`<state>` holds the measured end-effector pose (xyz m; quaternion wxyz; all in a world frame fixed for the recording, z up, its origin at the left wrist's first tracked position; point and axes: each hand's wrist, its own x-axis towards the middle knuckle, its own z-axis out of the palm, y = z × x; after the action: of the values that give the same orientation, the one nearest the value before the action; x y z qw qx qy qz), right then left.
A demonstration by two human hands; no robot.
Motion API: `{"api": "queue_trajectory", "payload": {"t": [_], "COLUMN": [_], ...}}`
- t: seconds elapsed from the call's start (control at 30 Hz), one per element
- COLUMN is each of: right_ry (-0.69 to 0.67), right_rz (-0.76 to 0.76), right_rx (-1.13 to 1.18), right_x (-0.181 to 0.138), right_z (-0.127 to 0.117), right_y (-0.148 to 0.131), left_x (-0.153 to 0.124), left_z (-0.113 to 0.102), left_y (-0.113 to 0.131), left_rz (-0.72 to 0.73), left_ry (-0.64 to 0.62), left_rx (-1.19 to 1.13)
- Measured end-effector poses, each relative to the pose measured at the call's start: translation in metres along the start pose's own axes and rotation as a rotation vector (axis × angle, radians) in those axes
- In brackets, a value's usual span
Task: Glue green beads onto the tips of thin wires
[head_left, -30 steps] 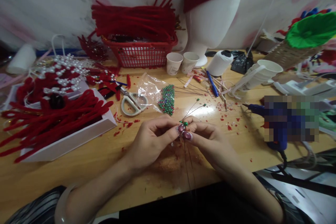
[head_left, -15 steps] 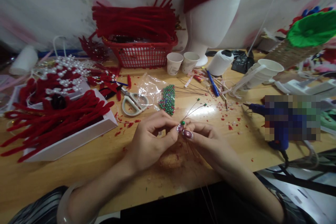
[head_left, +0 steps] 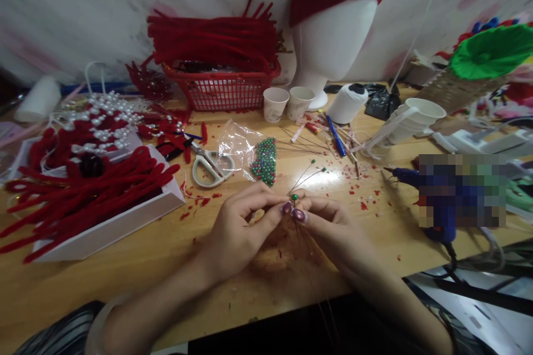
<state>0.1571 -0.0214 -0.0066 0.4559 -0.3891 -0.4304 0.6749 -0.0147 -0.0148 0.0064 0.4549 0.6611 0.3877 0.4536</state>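
My left hand (head_left: 241, 224) and my right hand (head_left: 328, 222) meet thumb to thumb over the wooden table (head_left: 125, 266). Together they pinch a small bundle of thin wires (head_left: 306, 173) tipped with green beads. One green bead (head_left: 294, 197) shows just above my thumbnails, and two longer wires fan up and to the right. The wires' lower ends run down toward my lap. A heap of green and red beads (head_left: 265, 160) lies on a clear plastic bag just beyond my hands.
White-handled scissors (head_left: 210, 165) lie left of the beads. A white tray of red pipe cleaners (head_left: 91, 188) fills the left; a red basket (head_left: 222, 86) stands behind. Paper cups (head_left: 287, 102), a thread spool (head_left: 347, 102), a white mannequin head (head_left: 333, 39) and a blue glue gun (head_left: 420, 183) lie right.
The hands stay together on the wires with only small finger shifts. Fewer green beads show at my thumbs than a second ago. The view tilted slightly down.
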Motion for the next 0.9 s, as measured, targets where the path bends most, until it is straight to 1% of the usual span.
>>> {"api": "queue_trajectory", "payload": {"t": [0.27,0.43,0.57,0.67,0.8,0.83,0.9], "right_ry": [-0.035,-0.043,-0.079,-0.105,0.027,0.032,-0.017], "right_rz": [-0.021,-0.02,-0.032,-0.067,-0.246,-0.269,-0.281], "right_rx": [-0.008,-0.055,-0.117,-0.247,-0.542,-0.617,-0.735], "right_x": [0.0,0.001,0.0,-0.003,-0.006,-0.007,-0.007], "right_z": [0.0,0.001,0.003,0.0,-0.006,-0.007,-0.006], "right_y": [0.003,0.004,-0.001,-0.004,-0.003,-0.002,-0.003], "left_x": [0.001,0.0,-0.001,-0.002,-0.002,-0.002,-0.003], "left_z": [0.003,0.003,0.001,0.0,0.001,0.002,0.004], "left_y": [-0.001,-0.002,-0.003,-0.003,0.0,0.001,0.002], "left_rz": [-0.104,-0.091,-0.055,-0.027,0.024,0.045,0.089], "left_ry": [-0.004,0.0,-0.011,-0.015,-0.021,-0.036,-0.071], "left_rx": [-0.065,-0.055,-0.015,0.012,0.108,0.134,0.169]}}
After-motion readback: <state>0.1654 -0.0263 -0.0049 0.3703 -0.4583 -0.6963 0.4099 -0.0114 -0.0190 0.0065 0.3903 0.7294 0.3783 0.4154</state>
